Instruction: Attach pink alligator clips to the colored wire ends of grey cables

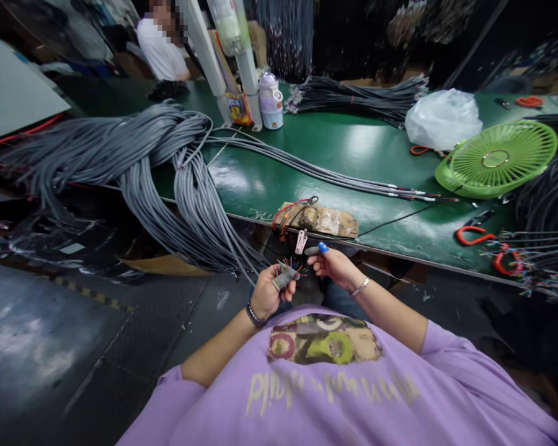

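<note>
A green fan [504, 155] sits beside a white plastic bag [443, 119].

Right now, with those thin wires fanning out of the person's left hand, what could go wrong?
The thin coloured wires splay in different directions at the left hand, so one might get bent or mixed up with another. The gray cable bundle drapes over the edge of the green table; its overhanging part could perhaps drag more cable down.

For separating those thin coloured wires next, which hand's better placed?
Probably the right hand: it's close beside the ends, with nothing visibly held. The left hand is already gripping the coloured wires, so it suits steadying them.
</note>
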